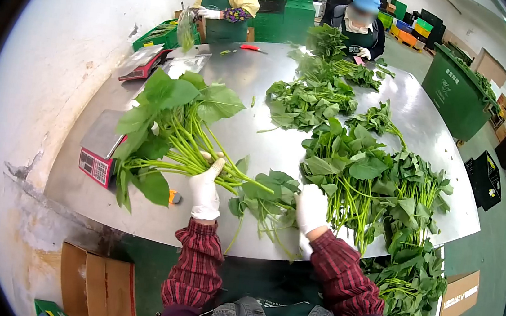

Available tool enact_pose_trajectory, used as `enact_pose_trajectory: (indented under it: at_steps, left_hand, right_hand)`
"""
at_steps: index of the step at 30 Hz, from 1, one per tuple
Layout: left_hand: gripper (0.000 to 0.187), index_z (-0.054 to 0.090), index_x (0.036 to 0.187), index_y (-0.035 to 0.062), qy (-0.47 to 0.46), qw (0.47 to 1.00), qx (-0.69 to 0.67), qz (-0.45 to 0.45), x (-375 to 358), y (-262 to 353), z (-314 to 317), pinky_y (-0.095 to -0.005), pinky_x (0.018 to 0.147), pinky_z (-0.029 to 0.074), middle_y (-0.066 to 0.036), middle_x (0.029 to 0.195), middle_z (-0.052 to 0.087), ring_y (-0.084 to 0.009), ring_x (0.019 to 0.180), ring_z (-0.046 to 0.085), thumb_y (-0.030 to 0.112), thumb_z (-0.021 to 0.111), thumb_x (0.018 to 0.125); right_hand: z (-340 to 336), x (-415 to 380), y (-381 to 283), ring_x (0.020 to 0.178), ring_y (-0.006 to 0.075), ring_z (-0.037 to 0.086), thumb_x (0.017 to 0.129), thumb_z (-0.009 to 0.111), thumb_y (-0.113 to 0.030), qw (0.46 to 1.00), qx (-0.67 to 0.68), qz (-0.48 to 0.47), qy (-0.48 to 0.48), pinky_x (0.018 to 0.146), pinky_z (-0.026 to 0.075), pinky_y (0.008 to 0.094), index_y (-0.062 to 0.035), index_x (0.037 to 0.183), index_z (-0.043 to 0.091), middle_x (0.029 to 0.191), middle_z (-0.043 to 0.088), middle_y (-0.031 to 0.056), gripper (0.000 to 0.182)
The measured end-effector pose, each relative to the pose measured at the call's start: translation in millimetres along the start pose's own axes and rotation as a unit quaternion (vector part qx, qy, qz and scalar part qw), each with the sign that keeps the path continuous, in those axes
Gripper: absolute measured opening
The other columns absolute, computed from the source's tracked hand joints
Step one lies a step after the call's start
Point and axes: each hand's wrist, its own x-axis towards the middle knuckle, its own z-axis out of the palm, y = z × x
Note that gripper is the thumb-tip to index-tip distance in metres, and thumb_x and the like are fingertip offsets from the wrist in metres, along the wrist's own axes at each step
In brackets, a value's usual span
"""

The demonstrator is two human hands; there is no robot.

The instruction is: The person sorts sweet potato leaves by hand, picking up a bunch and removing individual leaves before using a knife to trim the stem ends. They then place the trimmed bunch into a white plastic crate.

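Note:
My left hand (205, 191), in a white glove, is closed around the stems of a large bunch of leafy greens (189, 141), raised above the steel table (229, 93). The bunch's broad leaves point left and away from me. My right hand (311, 208), also gloved, is at the near edge of a big pile of greens (358, 170), beside a small loose clump (267, 200). Its fingers are turned down and hidden, so I cannot tell whether they grip a stem. A scale (98, 159) with a red keypad is left of the held bunch.
A second red scale (145, 64), clear bags (189, 63) and a red-handled knife (252, 48) lie farther back. Two co-workers (226, 5) stand across the table. A crate of greens (406, 288) is at my right, a cardboard box (98, 284) below left, a green bin (460, 88) far right.

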Motion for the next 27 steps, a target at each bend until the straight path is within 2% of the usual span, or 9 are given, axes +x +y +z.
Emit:
enact_pose_trajectory:
  at_steps: [5, 7, 11, 13, 17, 20, 23, 25, 27]
  left_hand:
    - [0.021, 0.052, 0.095, 0.0061, -0.045, 0.995, 0.036, -0.075, -15.3, 0.8, -3.5, -0.0276, 0.072, 0.048, -0.008, 0.094, 0.063, -0.0158, 0.081, 0.059, -0.004, 0.063, 0.080]
    - [0.021, 0.052, 0.096, 0.0056, -0.062, 0.991, 0.022, -0.114, -32.8, -0.4, 5.9, -0.0271, 0.073, 0.048, -0.008, 0.095, 0.063, -0.0159, 0.082, 0.059, -0.004, 0.063, 0.080]
    - [0.023, 0.052, 0.098, 0.0046, -0.102, 0.978, -0.045, -0.174, -48.2, -16.5, 9.1, -0.0284, 0.078, 0.047, -0.010, 0.100, 0.061, -0.0176, 0.086, 0.059, -0.005, 0.062, 0.079]
    - [0.024, 0.052, 0.098, 0.0047, -0.102, 0.978, -0.047, -0.176, -49.7, -19.5, 8.3, -0.0280, 0.078, 0.047, -0.008, 0.098, 0.061, -0.0172, 0.086, 0.059, -0.005, 0.062, 0.079]
    - [0.026, 0.053, 0.097, 0.0047, -0.117, 0.977, 0.000, -0.176, -55.9, -34.7, 4.1, -0.0266, 0.074, 0.048, -0.004, 0.090, 0.059, -0.0153, 0.083, 0.059, -0.006, 0.064, 0.077]
    - [0.030, 0.053, 0.097, 0.0047, -0.107, 0.978, 0.032, -0.174, -60.9, -40.8, 2.9, -0.0249, 0.070, 0.048, -0.003, 0.087, 0.058, -0.0139, 0.078, 0.059, -0.006, 0.067, 0.074]
    - [0.028, 0.053, 0.095, 0.0042, -0.092, 0.979, 0.047, -0.174, -60.0, -44.6, -1.7, -0.0262, 0.066, 0.049, -0.004, 0.084, 0.058, -0.0161, 0.074, 0.060, -0.007, 0.068, 0.073]
    - [0.026, 0.052, 0.093, 0.0041, -0.037, 0.978, -0.011, -0.207, -57.0, -40.6, -4.3, -0.0299, 0.062, 0.052, -0.005, 0.080, 0.057, -0.0199, 0.069, 0.061, -0.008, 0.065, 0.075]
    - [0.024, 0.050, 0.092, 0.0052, -0.019, 0.978, -0.048, -0.202, -48.0, -30.4, -8.1, -0.0334, 0.061, 0.054, -0.008, 0.078, 0.058, -0.0230, 0.066, 0.062, -0.008, 0.063, 0.077]
  right_hand:
    - [-37.9, 31.1, -8.1, 0.049, 0.0266, 0.052, 0.083, 0.062, -0.039, 0.981, 0.186, 0.013, 0.052, 0.048, 0.041, 0.0368, -0.0022, 0.072, 0.057, 0.056, 0.052, 0.0112, 0.039]
    - [-75.4, 41.7, -35.7, 0.052, 0.0152, 0.052, 0.082, 0.061, -0.046, 0.824, 0.468, 0.176, -0.265, 0.051, 0.042, 0.0289, 0.0006, 0.082, 0.063, 0.061, 0.056, 0.0042, 0.047]
    - [-59.8, 38.2, -49.4, 0.050, 0.0061, 0.042, 0.085, 0.060, -0.043, 0.799, 0.478, 0.071, -0.357, 0.046, 0.035, 0.0239, 0.0018, 0.079, 0.064, 0.056, 0.050, -0.0021, 0.045]
    - [-65.0, 34.3, -50.6, 0.048, 0.0064, 0.042, 0.086, 0.060, -0.037, 0.777, 0.489, 0.123, -0.376, 0.044, 0.035, 0.0248, 0.0002, 0.076, 0.062, 0.054, 0.050, -0.0018, 0.039]
    - [-53.2, 18.4, -57.1, 0.043, 0.0164, 0.050, 0.084, 0.062, -0.031, 0.839, 0.464, 0.106, -0.262, 0.046, 0.040, 0.0317, -0.0009, 0.072, 0.059, 0.050, 0.053, 0.0095, 0.032]
    - [-56.5, 15.2, -57.3, 0.044, 0.0194, 0.055, 0.083, 0.062, -0.031, 0.865, 0.413, 0.107, -0.265, 0.047, 0.042, 0.0316, -0.0002, 0.073, 0.056, 0.052, 0.056, 0.0111, 0.033]
    - [-56.4, 9.2, -56.3, 0.045, 0.0206, 0.057, 0.083, 0.061, -0.031, 0.856, 0.406, 0.149, -0.283, 0.048, 0.044, 0.0316, -0.0004, 0.074, 0.055, 0.053, 0.057, 0.0116, 0.032]
    - [-52.7, 4.3, -51.2, 0.044, 0.0183, 0.056, 0.084, 0.059, -0.030, 0.859, 0.415, 0.241, -0.181, 0.048, 0.043, 0.0306, -0.0011, 0.074, 0.055, 0.051, 0.056, 0.0094, 0.031]
    - [-54.7, -3.6, -40.7, 0.044, 0.0112, 0.051, 0.087, 0.056, -0.026, 0.792, 0.516, 0.290, -0.151, 0.046, 0.042, 0.0262, -0.0007, 0.073, 0.055, 0.056, 0.058, 0.0051, 0.029]
